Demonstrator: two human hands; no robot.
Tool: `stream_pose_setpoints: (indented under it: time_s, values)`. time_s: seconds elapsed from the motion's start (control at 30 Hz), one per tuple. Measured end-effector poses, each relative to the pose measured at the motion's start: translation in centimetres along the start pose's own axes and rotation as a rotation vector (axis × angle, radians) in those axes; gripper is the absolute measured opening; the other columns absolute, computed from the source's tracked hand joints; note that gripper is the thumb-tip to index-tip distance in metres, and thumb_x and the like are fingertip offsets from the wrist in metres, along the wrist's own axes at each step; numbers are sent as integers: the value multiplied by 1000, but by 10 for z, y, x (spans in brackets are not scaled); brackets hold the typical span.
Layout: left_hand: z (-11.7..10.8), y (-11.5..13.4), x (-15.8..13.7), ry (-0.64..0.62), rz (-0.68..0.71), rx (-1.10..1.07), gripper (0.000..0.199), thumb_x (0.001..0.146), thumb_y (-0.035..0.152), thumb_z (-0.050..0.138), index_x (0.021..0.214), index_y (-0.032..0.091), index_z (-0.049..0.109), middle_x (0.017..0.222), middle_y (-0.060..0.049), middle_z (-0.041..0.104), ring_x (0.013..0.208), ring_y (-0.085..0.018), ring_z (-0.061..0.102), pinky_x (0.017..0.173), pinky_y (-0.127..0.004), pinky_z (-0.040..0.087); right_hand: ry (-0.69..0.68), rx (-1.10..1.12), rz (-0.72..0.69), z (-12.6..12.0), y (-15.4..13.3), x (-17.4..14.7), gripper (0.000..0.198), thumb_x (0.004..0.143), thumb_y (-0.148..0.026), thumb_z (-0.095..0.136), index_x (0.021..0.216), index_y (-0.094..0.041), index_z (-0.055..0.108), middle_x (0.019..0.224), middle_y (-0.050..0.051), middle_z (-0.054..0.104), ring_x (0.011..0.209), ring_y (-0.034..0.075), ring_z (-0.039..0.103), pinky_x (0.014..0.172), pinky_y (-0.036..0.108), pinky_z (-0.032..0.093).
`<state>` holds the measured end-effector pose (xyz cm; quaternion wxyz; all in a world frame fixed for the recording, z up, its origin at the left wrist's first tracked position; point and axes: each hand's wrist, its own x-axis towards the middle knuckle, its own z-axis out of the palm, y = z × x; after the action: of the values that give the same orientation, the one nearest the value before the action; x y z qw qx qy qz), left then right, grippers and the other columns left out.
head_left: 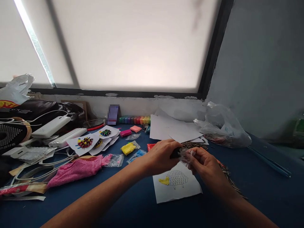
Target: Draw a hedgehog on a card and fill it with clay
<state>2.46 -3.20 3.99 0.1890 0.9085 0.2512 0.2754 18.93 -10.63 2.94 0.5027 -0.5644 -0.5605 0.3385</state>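
My left hand is closed round a lump of black modelling clay, partly hidden by the fingers. A crumpled clear plastic wrapper sticks out from the clay, and my right hand pinches its other end. Below both hands lies a paper with a drawing of a hedgehog-like animal, its head filled in with yellow clay. A red packet shows just behind my left wrist.
Yellow clay, a blue packet and a pink cloth lie to the left, near finished clay pictures. White sheets and a plastic bag are behind. Thin dark pieces lie beside my right forearm.
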Motion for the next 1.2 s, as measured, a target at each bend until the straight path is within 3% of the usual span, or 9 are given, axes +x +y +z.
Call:
stream_pose_setpoints:
  time_s: [0.1,0.23,0.3,0.4,0.63,0.9,1.1,1.2]
  values:
    - [-1,-4,2,-21,-32,-120,26,73,19,66,99,16,65,94,-6,65,85,-19,59,72,-29,47,7,-4,20,0,0,-1,43,73,-62,66,76,-22,51,58,-2,56,53,13,51,48,25,43]
    - [-4,-11,5,-191,-175,-566,38,71,21,71,106,13,61,85,-5,64,74,-16,60,63,-27,49,30,-15,6,1,-3,-3,42,74,-58,67,68,-22,47,57,-4,53,54,11,47,51,24,41]
    - [-5,-13,6,-235,-249,-782,34,75,17,65,108,11,59,78,-3,62,68,-14,61,61,-28,51,39,-18,-4,0,-4,-3,41,73,-58,68,67,-22,50,59,-3,52,55,11,46,51,24,41]
    - [-7,-13,7,-209,-303,-935,29,76,11,61,105,9,59,74,-2,62,64,-13,62,59,-27,53,45,-16,-12,0,-3,-2,40,70,-60,69,74,-22,58,63,-2,54,58,13,48,54,26,42]
    - [-8,-12,8,-121,-350,-958,23,76,2,57,98,9,60,73,-1,63,61,-8,61,61,-23,52,55,-47,36,0,1,1,44,69,-63,67,81,-20,65,67,2,59,60,16,53,56,29,46]
    - [0,-13,9,-91,-356,-936,20,77,-2,56,93,8,60,71,-1,63,59,-10,62,60,-26,53,6,-33,64,-1,6,0,36,71,-56,70,78,-20,66,80,6,68,76,24,62,63,33,49]
    - [-5,-10,8,-89,-474,-831,25,83,2,52,105,10,60,75,-2,64,55,-12,65,59,-31,57,-2,63,34,-1,8,1,31,80,-53,61,82,-23,68,84,4,68,87,23,61,78,33,49]
    - [-5,-10,8,-92,-457,-844,25,83,1,51,104,9,60,75,-3,65,55,-11,64,59,-29,57,-17,90,53,-3,7,2,33,83,-53,57,89,-24,72,91,6,70,94,25,62,86,37,48]
